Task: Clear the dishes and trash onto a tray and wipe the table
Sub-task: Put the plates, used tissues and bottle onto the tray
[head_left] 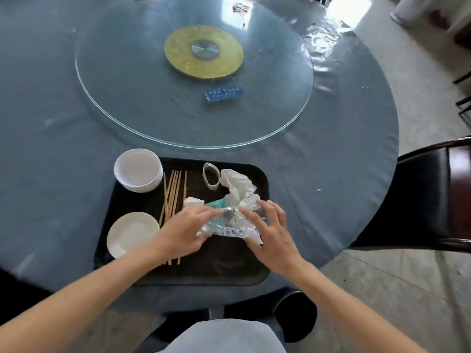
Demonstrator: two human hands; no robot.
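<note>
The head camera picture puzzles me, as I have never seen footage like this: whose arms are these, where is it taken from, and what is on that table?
There is no machine here. A person wears one wide-angle camera on the head, looking forward and down, so the two bare arms coming in from the bottom edge are that person's own.

The hands are over a black tray on a round table with a grey cover. The left hand and right hand both touch a crumpled clear plastic wrapper; the picture is too blurred to show how firmly they hold it.

Also on the tray: a stack of white bowls, a white saucer, wooden chopsticks, a paper ring and crumpled white plastic.

Further back is a glass turntable bearing a small blue sign.
</note>
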